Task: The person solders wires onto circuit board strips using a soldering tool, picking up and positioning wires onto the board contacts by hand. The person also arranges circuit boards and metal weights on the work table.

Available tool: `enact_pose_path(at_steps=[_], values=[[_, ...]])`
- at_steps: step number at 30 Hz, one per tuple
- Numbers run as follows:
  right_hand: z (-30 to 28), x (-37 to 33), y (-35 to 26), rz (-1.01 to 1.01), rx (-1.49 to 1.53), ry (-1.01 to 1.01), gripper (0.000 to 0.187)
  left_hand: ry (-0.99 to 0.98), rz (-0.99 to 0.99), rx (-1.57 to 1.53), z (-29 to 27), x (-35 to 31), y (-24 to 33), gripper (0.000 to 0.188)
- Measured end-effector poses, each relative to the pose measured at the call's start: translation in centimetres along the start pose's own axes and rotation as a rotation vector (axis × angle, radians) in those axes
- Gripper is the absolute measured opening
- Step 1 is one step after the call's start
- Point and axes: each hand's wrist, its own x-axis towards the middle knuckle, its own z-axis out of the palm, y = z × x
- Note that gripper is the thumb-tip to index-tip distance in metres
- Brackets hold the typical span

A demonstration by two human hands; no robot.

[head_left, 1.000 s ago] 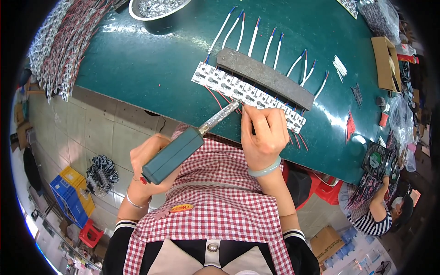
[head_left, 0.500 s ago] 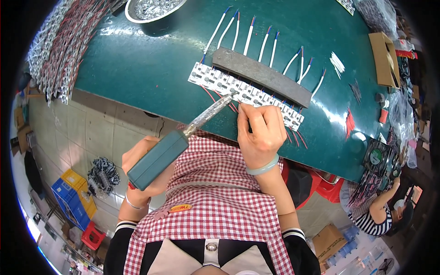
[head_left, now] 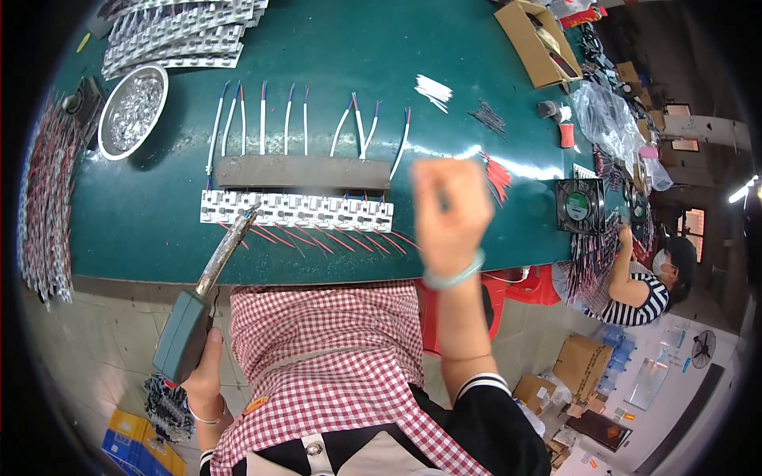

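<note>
My left hand [head_left: 205, 373] grips a soldering iron [head_left: 181, 337] by its green, gun-like handle. The metal tip rests on or just above the left part of a row of white circuit boards [head_left: 313, 213] with small dark parts. A grey bar [head_left: 302, 172] lies along their far side, across several white cables [head_left: 263, 119] with red and blue ends. Thin red wires [head_left: 317, 240] stick out from the near side. Right of the row, my right hand [head_left: 452, 210] is smeared by motion, fingers curled closed; anything in them is too blurred to make out.
Loose red wires [head_left: 498, 176], dark pieces [head_left: 488, 119] and white tubes [head_left: 433, 90] lie farther right. A metal bowl [head_left: 159, 111] of shiny scraps and wired board bundles [head_left: 48, 206] are at left. A cardboard box [head_left: 528, 55], a fan [head_left: 581, 206] and a seated co-worker [head_left: 639, 289] are at right.
My right hand has left the near edge of the boards and moved right. The iron's tip has shifted to a board farther left. The whole view has turned and swung right.
</note>
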Motion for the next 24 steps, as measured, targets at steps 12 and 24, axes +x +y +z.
enact_pose_path(at_steps=[12, 24], values=[[-1.7, 5.6, 18.2, 0.028, -0.254, -0.206, 0.007, -0.040, 0.044, 0.023, 0.4, 0.7, -0.3, 0.040], [-1.6, 5.6, 18.6, -0.194, -0.500, -0.341, 0.011, 0.029, 0.027, 0.065, 0.8, 0.5, 0.0, 0.035]])
